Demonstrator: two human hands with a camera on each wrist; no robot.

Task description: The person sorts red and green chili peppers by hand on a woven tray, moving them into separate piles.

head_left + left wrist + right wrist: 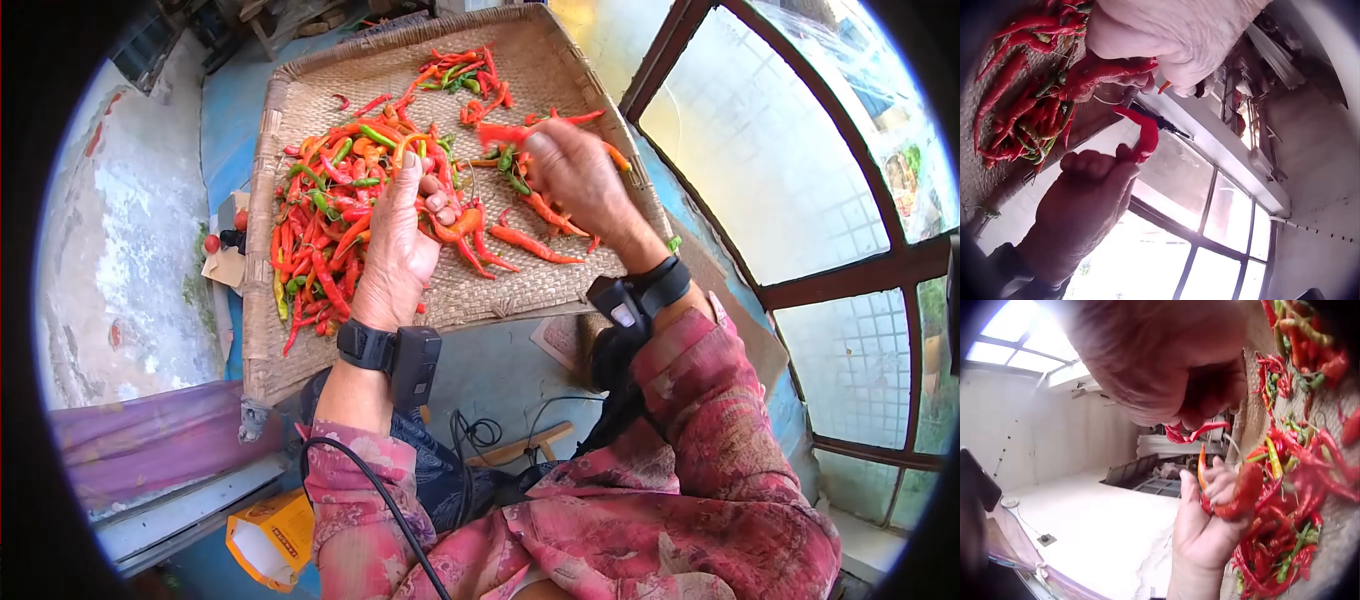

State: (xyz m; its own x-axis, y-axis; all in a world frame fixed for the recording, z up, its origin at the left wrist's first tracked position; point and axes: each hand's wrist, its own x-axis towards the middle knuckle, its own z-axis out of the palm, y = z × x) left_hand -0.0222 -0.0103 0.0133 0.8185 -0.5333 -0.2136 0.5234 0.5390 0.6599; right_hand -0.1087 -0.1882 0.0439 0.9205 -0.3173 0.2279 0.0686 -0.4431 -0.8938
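Over the near part of a woven tray (pixel 325 90), my left hand (pixel 400 240) holds chili peppers in its curled fingers. One orange-red chili pepper (pixel 1241 494) lies across that palm, and a slim orange one (pixel 1202 464) sticks up by the fingers. To its right, my right hand (pixel 580 185) pinches a curved red chili pepper (pixel 1149 134) between thumb and fingers, raised above the tray; this hand is slightly blurred in the head view. Beside and beneath the left hand spreads a large pile of red chili peppers (pixel 320 225) with some green ones mixed in.
A smaller heap of chili peppers (pixel 465 72) lies at the tray's far side, and more peppers (pixel 545 215) lie at the right. A framed window (pixel 770 130) stands on the right, a whitewashed wall (pixel 140 250) on the left. Below is a yellow box (pixel 275 540); dark cables (pixel 478 432) hang nearby.
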